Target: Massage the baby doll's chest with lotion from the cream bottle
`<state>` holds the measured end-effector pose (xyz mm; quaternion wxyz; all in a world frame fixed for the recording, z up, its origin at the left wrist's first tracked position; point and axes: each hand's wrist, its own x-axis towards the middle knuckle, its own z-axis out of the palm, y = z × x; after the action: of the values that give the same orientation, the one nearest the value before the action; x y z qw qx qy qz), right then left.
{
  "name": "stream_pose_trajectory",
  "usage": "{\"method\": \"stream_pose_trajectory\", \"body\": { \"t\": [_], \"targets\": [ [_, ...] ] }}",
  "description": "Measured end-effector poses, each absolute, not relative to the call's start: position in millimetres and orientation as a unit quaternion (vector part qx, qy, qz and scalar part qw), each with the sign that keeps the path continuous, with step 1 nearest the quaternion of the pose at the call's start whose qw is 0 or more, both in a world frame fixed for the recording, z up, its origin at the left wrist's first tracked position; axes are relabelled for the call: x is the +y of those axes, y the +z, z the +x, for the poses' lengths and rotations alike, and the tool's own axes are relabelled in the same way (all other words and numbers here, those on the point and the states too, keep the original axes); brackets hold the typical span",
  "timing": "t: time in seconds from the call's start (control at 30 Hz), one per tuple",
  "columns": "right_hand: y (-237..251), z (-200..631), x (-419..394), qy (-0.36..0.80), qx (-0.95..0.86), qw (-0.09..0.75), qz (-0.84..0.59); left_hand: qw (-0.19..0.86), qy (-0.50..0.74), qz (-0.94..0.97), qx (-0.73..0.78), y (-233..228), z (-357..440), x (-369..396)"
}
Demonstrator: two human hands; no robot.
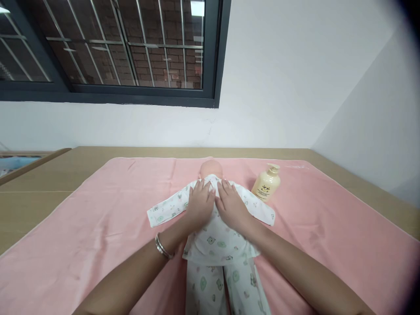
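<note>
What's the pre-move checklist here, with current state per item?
1. Left hand flat on the doll's chest: ok.
2. Right hand flat on the chest beside it: ok.
3. Doll lying face up on the pink towel, sleeves spread: ok.
4. Pump bottle upright, apart from the doll's sleeve: ok.
5. Top's front fastened under the hands: cannot tell.
6. Bracelet clear of the fabric: ok.

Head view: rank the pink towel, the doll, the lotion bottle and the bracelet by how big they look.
1. pink towel
2. doll
3. lotion bottle
4. bracelet, on the left wrist, though it is nearer the camera, so its gap to the bottle is unsure.
</note>
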<state>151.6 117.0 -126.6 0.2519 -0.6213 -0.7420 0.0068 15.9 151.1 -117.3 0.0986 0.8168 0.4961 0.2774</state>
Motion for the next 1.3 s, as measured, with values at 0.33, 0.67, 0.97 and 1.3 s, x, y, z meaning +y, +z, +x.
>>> {"method": "stream_pose_trajectory", "body": {
  "t": [0.33,0.67,0.97,1.3],
  "targets": [
    [-123,146,105,0.064,-0.754,0.284,-0.589,0.107,0.284,0.818,0.489,-125,14,166],
    [-136,169,133,0.046,-0.712,0.309,-0.629,0.031,0.291,0.826,0.481,-135,16,152],
    [-136,168,132,0.037,-0.714,0.312,-0.626,-0.113,0.283,0.833,0.462,-121,16,139],
    [-139,171,132,0.046,-0.715,0.327,-0.617,-0.139,0.279,0.829,0.464,-116,17,132]
  ]
}}
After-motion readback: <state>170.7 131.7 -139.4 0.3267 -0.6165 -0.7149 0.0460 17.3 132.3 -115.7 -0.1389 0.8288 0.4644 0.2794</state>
